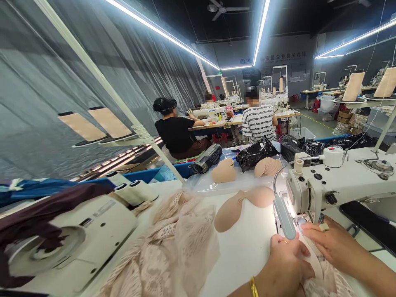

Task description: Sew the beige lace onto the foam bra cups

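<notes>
My left hand [287, 264], with a ring and a yellow wrist band, is curled closed on a beige fabric piece [314, 260] in front of the sewing machine [312, 181]. My right hand [334, 243] lies to the right of it, fingers stretched toward the needle area and resting by the same piece. Something pale is wrapped round one of its fingers. Beige lace [332, 278] hangs below both hands. A grey lamp head [285, 216] on a bendable neck partly hides the needle area. Two joined beige bra cups [230, 208] extend left from the machine.
A heap of beige lace [173, 247] covers the table's middle. Left stands another machine [80, 239] with dark cloth over it. Stacked beige cups [267, 167], black plastic packages [256, 152] and a Claipon-like labelled grey object [206, 159] sit behind. Two people work at machines ahead.
</notes>
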